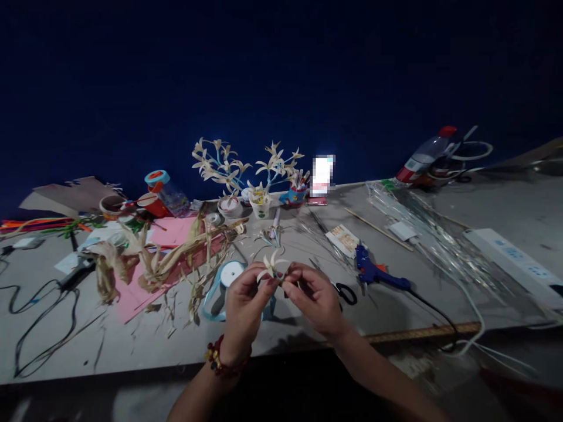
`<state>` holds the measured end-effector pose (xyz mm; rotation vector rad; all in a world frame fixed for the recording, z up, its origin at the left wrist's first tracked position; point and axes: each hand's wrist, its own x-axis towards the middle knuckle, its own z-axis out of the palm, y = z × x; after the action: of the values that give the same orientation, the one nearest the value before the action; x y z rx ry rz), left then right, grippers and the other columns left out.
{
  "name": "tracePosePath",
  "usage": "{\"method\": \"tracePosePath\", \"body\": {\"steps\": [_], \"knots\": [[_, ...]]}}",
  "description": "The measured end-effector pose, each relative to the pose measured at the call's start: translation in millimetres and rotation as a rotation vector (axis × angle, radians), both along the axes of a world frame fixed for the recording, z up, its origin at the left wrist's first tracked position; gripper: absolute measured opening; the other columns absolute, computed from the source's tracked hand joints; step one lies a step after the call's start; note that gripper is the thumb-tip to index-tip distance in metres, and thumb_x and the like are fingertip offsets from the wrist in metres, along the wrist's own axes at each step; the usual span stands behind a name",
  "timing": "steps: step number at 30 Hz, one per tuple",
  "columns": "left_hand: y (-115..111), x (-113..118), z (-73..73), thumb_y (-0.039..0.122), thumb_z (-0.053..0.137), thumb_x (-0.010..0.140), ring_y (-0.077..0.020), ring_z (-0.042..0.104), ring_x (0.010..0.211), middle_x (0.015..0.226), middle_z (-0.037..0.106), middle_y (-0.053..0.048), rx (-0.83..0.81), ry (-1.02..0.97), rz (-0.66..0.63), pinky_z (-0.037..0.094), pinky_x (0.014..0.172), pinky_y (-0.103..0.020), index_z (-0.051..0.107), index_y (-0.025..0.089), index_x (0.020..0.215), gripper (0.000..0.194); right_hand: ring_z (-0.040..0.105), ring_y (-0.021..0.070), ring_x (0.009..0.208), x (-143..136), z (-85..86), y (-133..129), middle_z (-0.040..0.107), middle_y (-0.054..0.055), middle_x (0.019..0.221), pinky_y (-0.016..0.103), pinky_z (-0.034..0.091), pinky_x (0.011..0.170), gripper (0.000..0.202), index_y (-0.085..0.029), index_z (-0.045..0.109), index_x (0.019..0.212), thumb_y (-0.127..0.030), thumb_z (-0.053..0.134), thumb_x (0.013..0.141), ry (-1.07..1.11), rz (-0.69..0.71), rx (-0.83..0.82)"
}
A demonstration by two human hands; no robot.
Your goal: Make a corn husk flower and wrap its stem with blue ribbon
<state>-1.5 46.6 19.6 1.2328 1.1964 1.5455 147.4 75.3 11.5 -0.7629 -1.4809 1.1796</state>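
Note:
A pale husk-petalled flower (271,266) is held up in front of me above the table's near side. My left hand (250,293) is closed around its base, thumb and fingertips pinched together. My right hand (313,293) pinches the flower's short stem from the other side, its fingertips almost touching the left ones. The exact end of the stem is hidden by the fingers. Beneath and behind my left hand lies a roll of light-blue ribbon (210,298) with a white round spool centre (231,273). Black-handled scissors (347,294) lie partly behind my right hand.
Finished flower branches (222,164) stand in small pots at the back. Dried corn husks (152,264) cover pink paper (125,299) on the left. A blue glue gun (378,274), wire bundles (444,234), a power strip (514,264) and a bottle (424,158) are on the right. A lit phone (322,174) stands behind.

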Motion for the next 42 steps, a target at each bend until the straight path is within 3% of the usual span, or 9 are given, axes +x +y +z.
{"method": "tracePosePath", "body": {"steps": [8, 13, 16, 20, 23, 32, 38, 42], "knots": [[-2.2, 3.1, 3.6, 0.022, 0.07, 0.088, -0.0187, 0.059, 0.086, 0.087, 0.064, -0.004, 0.074, 0.117, 0.066, 0.047, 0.079, -0.028, 0.071, 0.02, 0.081, 0.008, 0.05, 0.0186, 0.067, -6.3, 8.8, -5.9, 0.055, 0.0, 0.069, 0.034, 0.042, 0.069, 0.019, -0.024, 0.051, 0.076, -0.011, 0.055, 0.088, -0.327, -0.257, 0.443], [-3.5, 8.1, 2.8, 0.025, 0.068, 0.09, -0.0201, 0.059, 0.089, 0.09, 0.064, -0.005, 0.094, 0.111, 0.106, 0.047, 0.081, -0.029, 0.072, 0.02, 0.083, 0.009, 0.051, 0.0209, 0.069, -7.4, 4.9, -7.6, 0.06, 0.003, 0.07, 0.037, 0.041, 0.072, 0.017, -0.024, 0.055, 0.079, -0.009, 0.057, 0.087, -0.439, -0.315, 0.563], [-3.4, 9.7, 0.6, 0.028, 0.069, 0.089, -0.02, 0.059, 0.09, 0.092, 0.064, -0.005, 0.074, 0.009, 0.117, 0.048, 0.082, -0.029, 0.073, 0.02, 0.081, 0.011, 0.054, 0.0211, 0.072, -5.9, 5.9, -9.5, 0.062, 0.004, 0.073, 0.036, 0.043, 0.074, 0.012, -0.023, 0.059, 0.081, -0.014, 0.059, 0.089, -0.362, -0.28, 0.42], [-3.4, 9.7, -2.6, 0.029, 0.071, 0.088, -0.02, 0.059, 0.09, 0.092, 0.063, -0.006, 0.072, -0.107, 0.071, 0.049, 0.08, -0.029, 0.074, 0.02, 0.08, 0.013, 0.057, 0.0186, 0.073, -1.9, 11.2, -7.5, 0.063, 0.004, 0.079, 0.031, 0.045, 0.069, 0.017, -0.021, 0.064, 0.084, -0.031, 0.057, 0.096, -0.09, -0.006, -0.029], [-3.4, 8.9, -3.3, 0.028, 0.071, 0.088, -0.0203, 0.06, 0.091, 0.092, 0.062, -0.006, 0.075, -0.16, 0.018, 0.05, 0.078, -0.028, 0.075, 0.021, 0.081, 0.011, 0.052, 0.015, 0.065, 0.7, 14.5, -2.0, 0.055, 0.0, 0.07, 0.028, 0.042, 0.061, 0.029, -0.019, 0.063, 0.077, -0.043, 0.061, 0.094, 0.045, 0.171, -0.224], [-4.5, 6.7, 2.9, 0.031, 0.071, 0.088, -0.0227, 0.059, 0.094, 0.095, 0.065, -0.008, 0.052, -0.067, 0.055, 0.05, 0.079, -0.031, 0.077, 0.02, 0.085, 0.013, 0.052, 0.0126, 0.064, 4.0, 12.5, 2.0, 0.058, 0.0, 0.073, 0.024, 0.044, 0.058, 0.025, -0.019, 0.066, 0.084, -0.043, 0.071, 0.088, 0.054, 0.223, -0.279], [-2.8, 11.3, -2.4, 0.029, 0.074, 0.086, -0.0189, 0.06, 0.087, 0.09, 0.064, -0.005, 0.055, -0.185, 0.047, 0.051, 0.078, -0.028, 0.071, 0.019, 0.079, 0.012, 0.05, 0.0106, 0.056, -1.1, 11.8, 0.6, 0.057, -0.002, 0.066, 0.022, 0.044, 0.051, 0.03, -0.019, 0.062, 0.077, -0.044, 0.076, 0.082, 0.153, 0.181, -0.376], [-3.2, 9.9, -3.0, 0.029, 0.072, 0.087, -0.0154, 0.061, 0.078, 0.092, 0.062, -0.004, -0.001, -0.262, -0.029, 0.053, 0.073, -0.027, 0.071, 0.019, 0.085, 0.01, 0.056, 0.0127, 0.059, -4.1, 9.9, 0.7, 0.06, 0.0, 0.065, 0.023, 0.046, 0.05, 0.032, -0.017, 0.064, 0.074, -0.045, 0.076, 0.083, 0.293, 0.298, -0.471]]}}
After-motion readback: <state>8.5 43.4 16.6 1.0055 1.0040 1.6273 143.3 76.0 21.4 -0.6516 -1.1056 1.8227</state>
